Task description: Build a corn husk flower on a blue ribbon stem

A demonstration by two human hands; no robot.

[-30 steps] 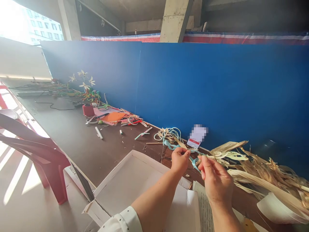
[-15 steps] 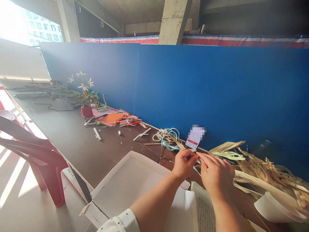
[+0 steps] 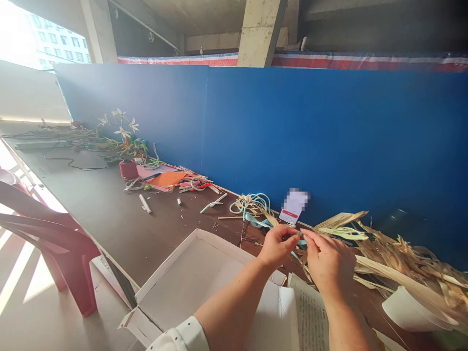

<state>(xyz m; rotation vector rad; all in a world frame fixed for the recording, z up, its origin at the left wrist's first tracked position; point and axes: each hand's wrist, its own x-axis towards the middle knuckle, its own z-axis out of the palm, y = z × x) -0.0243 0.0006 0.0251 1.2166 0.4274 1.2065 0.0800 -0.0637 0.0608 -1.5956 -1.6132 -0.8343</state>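
My left hand (image 3: 277,246) and my right hand (image 3: 329,258) meet above the table, thumbs and forefingers pinched close together. Between the fingertips is a small pale piece, too small to make out. Just behind the hands lie light-blue cord (image 3: 260,201) and a light-blue ribbon (image 3: 258,222) among dry husk strips. A phone (image 3: 291,212) leans against the blue panel beyond my fingers. To the right of my right hand spreads a heap of dried corn husks (image 3: 405,258).
An open white cardboard box (image 3: 186,287) lies in front, beside a printed sheet (image 3: 310,312). A white bowl (image 3: 413,307) stands at right. Leftward are a red thread spool (image 3: 128,169), orange paper (image 3: 168,179) and husk flowers (image 3: 120,124). A blue panel (image 3: 329,136) backs the table; a red chair (image 3: 69,243) is left.
My right hand's fingertips have shifted slightly, and a little more of the small piece shows between the hands. The whole view has moved slightly; both hands stay pinched.
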